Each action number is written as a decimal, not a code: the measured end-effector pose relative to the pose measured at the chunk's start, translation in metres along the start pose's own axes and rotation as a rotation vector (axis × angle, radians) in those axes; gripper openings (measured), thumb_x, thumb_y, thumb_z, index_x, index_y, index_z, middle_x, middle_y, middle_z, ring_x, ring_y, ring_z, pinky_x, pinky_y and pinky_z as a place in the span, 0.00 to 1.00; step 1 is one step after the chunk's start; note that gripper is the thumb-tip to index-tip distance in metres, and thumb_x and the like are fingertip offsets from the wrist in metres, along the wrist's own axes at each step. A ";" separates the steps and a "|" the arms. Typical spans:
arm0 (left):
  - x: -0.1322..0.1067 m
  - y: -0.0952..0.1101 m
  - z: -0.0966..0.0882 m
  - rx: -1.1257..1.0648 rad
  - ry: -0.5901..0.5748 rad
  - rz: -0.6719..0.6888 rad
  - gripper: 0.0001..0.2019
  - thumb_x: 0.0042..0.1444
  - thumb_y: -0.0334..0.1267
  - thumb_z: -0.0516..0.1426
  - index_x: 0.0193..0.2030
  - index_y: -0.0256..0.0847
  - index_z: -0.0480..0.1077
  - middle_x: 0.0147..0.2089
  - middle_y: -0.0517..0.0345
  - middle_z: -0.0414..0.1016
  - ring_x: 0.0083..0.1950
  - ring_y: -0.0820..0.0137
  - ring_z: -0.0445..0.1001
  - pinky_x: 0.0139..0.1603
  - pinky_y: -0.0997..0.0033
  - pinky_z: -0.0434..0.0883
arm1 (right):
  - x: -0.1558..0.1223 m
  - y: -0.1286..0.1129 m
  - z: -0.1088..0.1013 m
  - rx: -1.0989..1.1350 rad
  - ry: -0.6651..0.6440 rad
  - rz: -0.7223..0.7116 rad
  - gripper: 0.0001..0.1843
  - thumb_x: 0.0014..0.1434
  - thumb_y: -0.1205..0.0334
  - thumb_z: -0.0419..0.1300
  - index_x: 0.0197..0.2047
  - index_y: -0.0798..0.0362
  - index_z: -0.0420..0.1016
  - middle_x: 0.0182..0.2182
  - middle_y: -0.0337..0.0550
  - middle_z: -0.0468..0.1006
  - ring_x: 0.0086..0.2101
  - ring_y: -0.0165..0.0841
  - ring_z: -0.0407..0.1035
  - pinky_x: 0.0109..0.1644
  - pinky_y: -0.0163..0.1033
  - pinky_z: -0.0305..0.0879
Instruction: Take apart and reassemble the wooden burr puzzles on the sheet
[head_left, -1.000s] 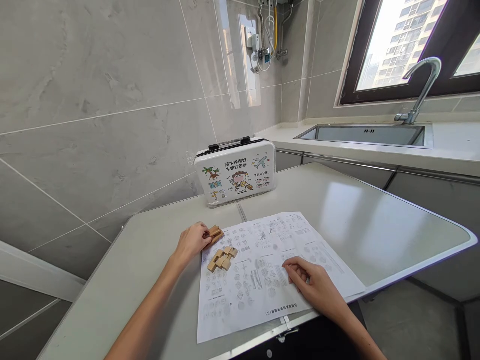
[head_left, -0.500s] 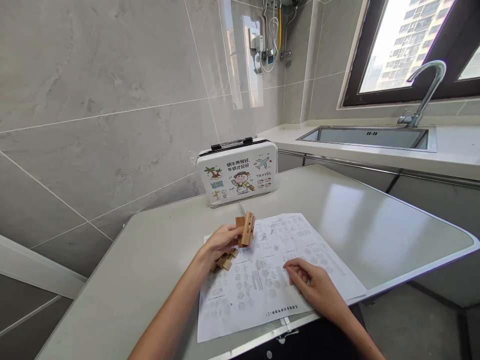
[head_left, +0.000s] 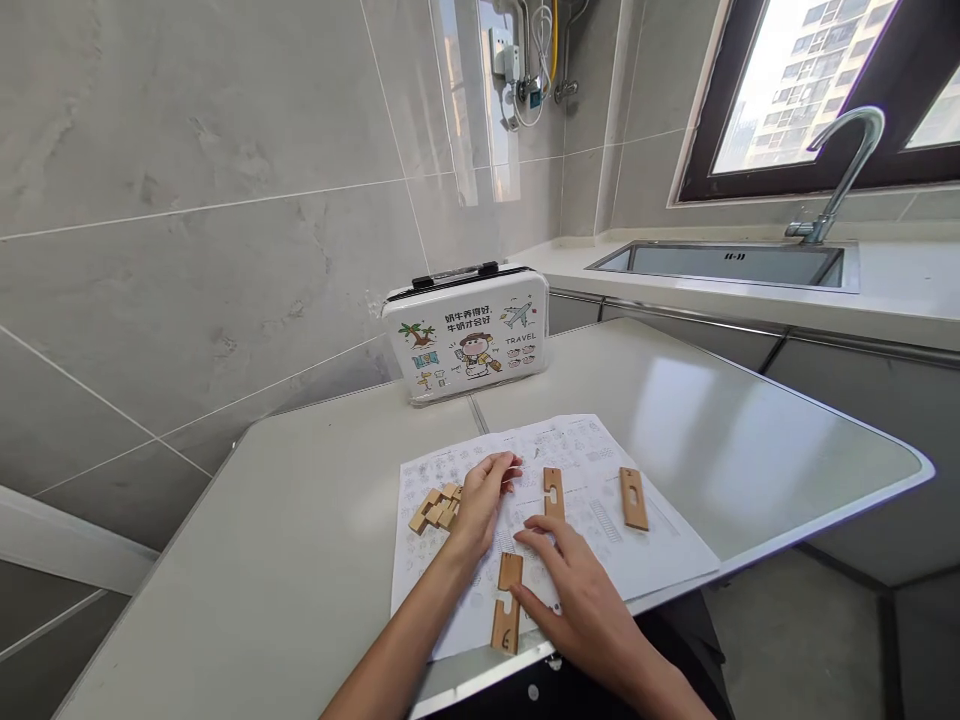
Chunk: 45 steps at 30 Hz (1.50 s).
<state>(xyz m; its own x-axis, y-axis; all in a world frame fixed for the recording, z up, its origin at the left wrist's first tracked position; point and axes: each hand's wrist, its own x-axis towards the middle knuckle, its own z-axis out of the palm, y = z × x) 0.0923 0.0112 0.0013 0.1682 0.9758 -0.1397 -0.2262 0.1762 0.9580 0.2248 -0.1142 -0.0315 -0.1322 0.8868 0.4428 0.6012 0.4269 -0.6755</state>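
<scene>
A printed instruction sheet (head_left: 600, 540) lies on the grey table (head_left: 300, 560). On it rest three flat notched wooden pieces: one near the front edge (head_left: 508, 602), one in the middle (head_left: 553, 493), one to the right (head_left: 633, 498). A cluster of small wooden blocks (head_left: 433, 508) sits at the sheet's left side. My left hand (head_left: 484, 495) lies flat on the paper beside that cluster, fingers stretched out and holding nothing. My right hand (head_left: 574, 595) rests on the sheet with fingers spread, its thumb touching the front wooden piece.
A white tin case (head_left: 465, 335) with cartoon travel pictures stands at the table's far edge against the tiled wall. Behind to the right are a steel sink (head_left: 720, 262) and a curved tap (head_left: 844, 170) under a window. The table's rounded edge (head_left: 911, 470) drops off at right.
My left hand lifted a wooden assembly from the sheet's left corner; it now lies as three separate pieces on the paper. My left hand is down flat and empty. My right hand moved toward the front piece.
</scene>
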 end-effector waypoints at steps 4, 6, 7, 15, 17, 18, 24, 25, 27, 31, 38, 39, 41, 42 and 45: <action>-0.006 -0.006 -0.001 0.156 -0.032 0.093 0.16 0.59 0.52 0.64 0.36 0.38 0.76 0.39 0.52 0.78 0.37 0.71 0.72 0.39 0.71 0.67 | 0.001 -0.001 0.007 -0.056 -0.091 -0.053 0.16 0.69 0.59 0.61 0.58 0.47 0.71 0.57 0.53 0.73 0.56 0.51 0.70 0.58 0.59 0.72; -0.008 -0.008 -0.002 0.223 -0.059 0.117 0.17 0.61 0.53 0.63 0.36 0.39 0.75 0.37 0.54 0.77 0.35 0.71 0.71 0.39 0.71 0.68 | 0.003 0.002 0.006 -0.058 -0.092 -0.056 0.16 0.69 0.60 0.60 0.58 0.46 0.71 0.56 0.53 0.73 0.56 0.51 0.70 0.58 0.59 0.72; -0.009 -0.009 -0.003 0.248 -0.073 0.129 0.16 0.61 0.53 0.62 0.36 0.40 0.75 0.36 0.55 0.76 0.35 0.71 0.71 0.40 0.71 0.68 | 0.003 0.003 0.005 -0.051 -0.088 -0.053 0.16 0.69 0.60 0.60 0.58 0.46 0.71 0.56 0.53 0.73 0.56 0.50 0.70 0.58 0.58 0.72; -0.013 -0.008 -0.006 0.325 -0.172 0.137 0.18 0.62 0.56 0.61 0.36 0.40 0.73 0.33 0.56 0.75 0.33 0.70 0.70 0.39 0.70 0.69 | 0.004 -0.002 -0.007 0.035 -0.187 -0.049 0.42 0.51 0.46 0.76 0.65 0.47 0.68 0.61 0.53 0.72 0.61 0.54 0.66 0.63 0.57 0.67; -0.014 -0.008 -0.006 0.324 -0.174 0.139 0.18 0.61 0.56 0.61 0.36 0.40 0.73 0.32 0.57 0.74 0.32 0.70 0.70 0.40 0.69 0.69 | 0.004 -0.003 -0.009 0.031 -0.211 -0.085 0.53 0.43 0.43 0.79 0.67 0.48 0.65 0.61 0.54 0.72 0.62 0.56 0.64 0.65 0.59 0.64; -0.014 -0.009 -0.006 0.323 -0.174 0.141 0.18 0.61 0.55 0.61 0.36 0.40 0.73 0.32 0.57 0.74 0.32 0.70 0.70 0.40 0.69 0.69 | 0.004 -0.004 -0.009 0.023 -0.215 -0.099 0.56 0.40 0.42 0.80 0.68 0.49 0.64 0.61 0.54 0.72 0.62 0.57 0.63 0.66 0.60 0.63; -0.014 -0.010 -0.006 0.327 -0.187 0.142 0.17 0.62 0.54 0.61 0.37 0.40 0.74 0.33 0.57 0.75 0.33 0.70 0.70 0.41 0.69 0.69 | 0.002 -0.007 -0.005 -0.002 -0.183 -0.097 0.48 0.45 0.56 0.77 0.67 0.50 0.64 0.58 0.54 0.75 0.60 0.55 0.65 0.64 0.59 0.64; -0.014 -0.009 -0.007 0.329 -0.184 0.140 0.17 0.62 0.54 0.61 0.37 0.40 0.74 0.33 0.57 0.75 0.33 0.70 0.70 0.41 0.69 0.69 | 0.002 -0.008 -0.004 0.008 -0.174 -0.090 0.46 0.46 0.58 0.75 0.67 0.49 0.64 0.58 0.54 0.75 0.59 0.55 0.66 0.64 0.59 0.65; -0.014 -0.008 -0.007 0.333 -0.176 0.135 0.18 0.62 0.55 0.61 0.37 0.40 0.74 0.33 0.56 0.75 0.33 0.70 0.71 0.41 0.69 0.69 | 0.001 -0.009 -0.005 0.045 -0.151 -0.070 0.44 0.48 0.60 0.73 0.66 0.48 0.65 0.57 0.53 0.75 0.58 0.54 0.67 0.63 0.59 0.66; -0.013 -0.006 -0.007 0.341 -0.183 0.138 0.19 0.62 0.56 0.61 0.37 0.40 0.74 0.34 0.55 0.75 0.33 0.69 0.71 0.41 0.69 0.70 | -0.003 -0.006 -0.014 0.204 -0.070 0.023 0.40 0.50 0.60 0.72 0.65 0.48 0.65 0.60 0.54 0.73 0.61 0.53 0.67 0.65 0.57 0.66; -0.015 -0.008 -0.007 0.397 -0.194 0.152 0.17 0.63 0.54 0.60 0.38 0.41 0.75 0.34 0.56 0.76 0.34 0.69 0.72 0.42 0.69 0.70 | -0.001 0.022 -0.047 0.861 0.236 0.432 0.32 0.61 0.51 0.68 0.66 0.44 0.65 0.66 0.53 0.70 0.56 0.48 0.76 0.56 0.52 0.76; -0.016 -0.008 -0.007 0.408 -0.200 0.152 0.16 0.64 0.54 0.59 0.38 0.41 0.75 0.34 0.56 0.76 0.34 0.69 0.72 0.42 0.69 0.69 | 0.000 0.028 -0.054 0.915 0.310 0.520 0.32 0.60 0.50 0.69 0.65 0.43 0.67 0.68 0.51 0.67 0.57 0.48 0.75 0.55 0.50 0.78; -0.017 -0.007 -0.007 0.425 -0.211 0.153 0.16 0.65 0.53 0.59 0.38 0.41 0.75 0.34 0.56 0.76 0.35 0.69 0.72 0.42 0.69 0.69 | 0.003 0.042 -0.069 0.955 0.404 0.653 0.32 0.54 0.49 0.74 0.60 0.45 0.74 0.67 0.49 0.69 0.60 0.49 0.72 0.55 0.48 0.78; -0.017 -0.007 -0.007 0.430 -0.215 0.152 0.16 0.65 0.53 0.59 0.39 0.41 0.75 0.35 0.56 0.76 0.35 0.69 0.72 0.42 0.69 0.69 | 0.003 0.050 -0.078 0.962 0.417 0.696 0.33 0.51 0.49 0.76 0.59 0.46 0.76 0.65 0.49 0.71 0.61 0.49 0.71 0.55 0.46 0.78; -0.018 -0.007 -0.007 0.442 -0.222 0.143 0.16 0.65 0.53 0.58 0.40 0.42 0.75 0.35 0.56 0.76 0.36 0.69 0.72 0.42 0.69 0.69 | 0.005 0.070 -0.103 0.958 0.414 0.769 0.36 0.47 0.49 0.78 0.58 0.47 0.78 0.57 0.47 0.79 0.56 0.46 0.76 0.53 0.43 0.80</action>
<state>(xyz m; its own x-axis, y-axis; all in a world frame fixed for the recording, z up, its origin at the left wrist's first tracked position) 0.0841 -0.0063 -0.0044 0.3755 0.9268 0.0113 0.1574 -0.0758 0.9846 0.3475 -0.0979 -0.0163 0.3489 0.9127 -0.2130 -0.4094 -0.0560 -0.9106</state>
